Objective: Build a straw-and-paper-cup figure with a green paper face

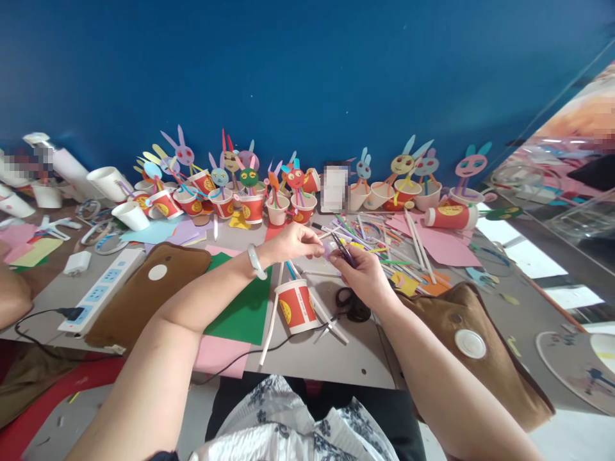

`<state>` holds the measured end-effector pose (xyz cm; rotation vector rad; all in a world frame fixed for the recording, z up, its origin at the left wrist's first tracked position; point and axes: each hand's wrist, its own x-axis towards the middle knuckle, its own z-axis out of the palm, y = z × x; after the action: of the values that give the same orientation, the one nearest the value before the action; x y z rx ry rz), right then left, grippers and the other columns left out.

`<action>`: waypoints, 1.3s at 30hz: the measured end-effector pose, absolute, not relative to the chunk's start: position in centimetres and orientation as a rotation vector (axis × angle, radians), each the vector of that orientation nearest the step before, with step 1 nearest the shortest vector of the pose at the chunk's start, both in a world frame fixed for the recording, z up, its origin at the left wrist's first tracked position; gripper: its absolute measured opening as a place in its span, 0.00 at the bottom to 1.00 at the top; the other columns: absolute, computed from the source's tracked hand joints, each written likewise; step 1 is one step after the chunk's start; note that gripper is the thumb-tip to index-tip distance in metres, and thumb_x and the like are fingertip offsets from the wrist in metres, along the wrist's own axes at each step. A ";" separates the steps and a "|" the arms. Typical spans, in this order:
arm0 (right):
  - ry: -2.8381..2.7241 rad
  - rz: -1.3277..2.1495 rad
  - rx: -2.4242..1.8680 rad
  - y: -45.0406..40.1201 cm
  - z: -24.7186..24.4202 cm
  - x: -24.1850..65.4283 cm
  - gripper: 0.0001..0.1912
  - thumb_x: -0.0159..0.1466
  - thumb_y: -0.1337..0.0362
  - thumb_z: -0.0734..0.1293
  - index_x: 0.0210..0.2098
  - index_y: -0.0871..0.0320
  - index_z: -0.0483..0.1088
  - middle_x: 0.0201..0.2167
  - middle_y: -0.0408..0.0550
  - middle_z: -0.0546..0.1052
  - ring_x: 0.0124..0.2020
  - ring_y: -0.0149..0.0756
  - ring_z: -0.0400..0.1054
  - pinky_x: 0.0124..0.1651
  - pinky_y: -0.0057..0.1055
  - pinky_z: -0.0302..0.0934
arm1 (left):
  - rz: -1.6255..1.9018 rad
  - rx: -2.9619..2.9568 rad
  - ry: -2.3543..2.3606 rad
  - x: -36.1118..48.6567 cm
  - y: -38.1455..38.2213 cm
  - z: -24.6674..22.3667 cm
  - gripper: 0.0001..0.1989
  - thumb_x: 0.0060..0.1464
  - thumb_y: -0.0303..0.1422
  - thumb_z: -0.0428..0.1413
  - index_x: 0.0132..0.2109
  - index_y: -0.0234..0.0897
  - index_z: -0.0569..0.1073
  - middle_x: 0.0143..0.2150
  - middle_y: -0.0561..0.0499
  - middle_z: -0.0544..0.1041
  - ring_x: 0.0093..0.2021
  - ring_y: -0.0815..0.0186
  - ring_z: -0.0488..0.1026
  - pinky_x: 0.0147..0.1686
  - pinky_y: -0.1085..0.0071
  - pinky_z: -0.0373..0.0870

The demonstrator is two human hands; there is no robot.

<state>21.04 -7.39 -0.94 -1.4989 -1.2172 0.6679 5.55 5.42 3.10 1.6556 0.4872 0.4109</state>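
My left hand [298,243], with a pale bangle on its wrist, is closed in a pinch over the table. Whatever lies between its fingertips is too small to make out. Right beside it, my right hand [364,274] grips a slim dark pen-like tool [342,246] along with a small pale purple paper piece [328,247]. Below both hands a red and white paper cup [296,307] stands slightly tilted, with blue and white sticks around it. Black-handled scissors [356,306] appear to lie under my right hand, partly hidden.
Paper cups with rabbit-faced figures [250,178] line the wall. Several coloured sticks [369,234] lie behind my right hand. Green paper [243,307], a power strip [103,288] and brown cushion-like pouches [156,285] [461,320] flank the work area. A black cable crosses the front. Another person's arm shows far left.
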 end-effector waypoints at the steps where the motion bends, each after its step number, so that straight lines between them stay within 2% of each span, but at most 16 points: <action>1: -1.221 0.669 -1.500 -7.4 -0.9 21.0 0.13 0.61 0.53 0.70 0.28 0.56 0.71 0.15 0.35 0.59 0.17 0.27 0.51 0.21 0.27 0.46 | 0.412 1.657 0.491 5.5 5.4 3.1 0.16 0.40 0.38 0.72 0.28 0.29 0.78 0.22 0.51 0.76 0.24 0.73 0.69 0.28 0.75 0.67; 12: -1.258 0.652 -1.534 -7.5 -0.6 20.6 0.14 0.61 0.53 0.70 0.27 0.56 0.69 0.16 0.36 0.60 0.19 0.27 0.51 0.22 0.28 0.46 | 0.371 1.767 0.485 5.7 6.0 2.3 0.08 0.48 0.30 0.66 0.28 0.29 0.77 0.23 0.51 0.76 0.24 0.73 0.70 0.27 0.77 0.65; 21: -1.066 0.368 -1.508 -7.6 0.5 23.5 0.22 0.63 0.42 0.68 0.33 0.54 0.65 0.18 0.35 0.60 0.19 0.27 0.51 0.23 0.28 0.49 | 0.345 2.180 0.674 6.2 6.4 0.7 0.05 0.53 0.26 0.58 0.30 0.30 0.77 0.25 0.51 0.77 0.27 0.70 0.70 0.28 0.76 0.62; 24: -1.196 0.280 -1.576 -7.8 0.9 24.1 0.23 0.65 0.41 0.64 0.32 0.55 0.66 0.18 0.37 0.62 0.20 0.29 0.54 0.25 0.28 0.51 | 0.309 2.368 0.737 6.3 6.5 -0.2 0.05 0.52 0.26 0.58 0.30 0.31 0.78 0.27 0.50 0.78 0.29 0.69 0.71 0.29 0.74 0.60; 28: -1.637 0.234 -1.851 -8.3 1.1 23.1 0.21 0.68 0.46 0.62 0.30 0.55 0.68 0.20 0.40 0.67 0.23 0.31 0.60 0.29 0.29 0.51 | 0.267 2.461 0.742 6.4 6.8 -1.2 0.06 0.53 0.28 0.58 0.31 0.32 0.79 0.28 0.49 0.80 0.30 0.68 0.72 0.31 0.72 0.61; 31: -1.969 0.207 -2.155 -8.5 1.1 21.6 0.15 0.69 0.51 0.63 0.37 0.56 0.71 0.27 0.47 0.77 0.29 0.38 0.70 0.32 0.31 0.52 | 0.250 2.474 0.785 6.4 7.0 -1.7 0.07 0.54 0.30 0.58 0.32 0.33 0.80 0.29 0.49 0.80 0.30 0.66 0.73 0.34 0.71 0.63; 33: -2.082 0.195 -2.294 -8.5 0.9 20.6 0.15 0.71 0.53 0.61 0.43 0.56 0.72 0.35 0.52 0.81 0.36 0.43 0.75 0.34 0.32 0.54 | 0.257 2.487 0.812 6.4 7.1 -1.9 0.07 0.54 0.31 0.59 0.33 0.34 0.81 0.29 0.49 0.81 0.31 0.66 0.75 0.37 0.70 0.65; 35: -2.163 0.234 -2.346 -8.5 0.6 19.9 0.16 0.71 0.53 0.60 0.46 0.57 0.72 0.40 0.54 0.82 0.41 0.46 0.76 0.37 0.33 0.56 | 0.269 2.502 0.848 6.4 7.1 -1.9 0.07 0.55 0.31 0.59 0.33 0.34 0.81 0.30 0.49 0.81 0.32 0.65 0.75 0.39 0.70 0.66; 39: -2.263 0.322 -2.362 -8.5 0.1 19.4 0.16 0.71 0.55 0.60 0.47 0.59 0.73 0.43 0.57 0.81 0.46 0.50 0.77 0.40 0.35 0.59 | 0.250 2.505 0.936 6.5 6.7 -1.7 0.07 0.55 0.31 0.59 0.33 0.35 0.82 0.30 0.48 0.82 0.33 0.64 0.76 0.41 0.69 0.67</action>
<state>19.38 -8.45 0.08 -2.3623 -2.2631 0.3224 6.48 6.66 -1.70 2.5053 0.9356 0.2500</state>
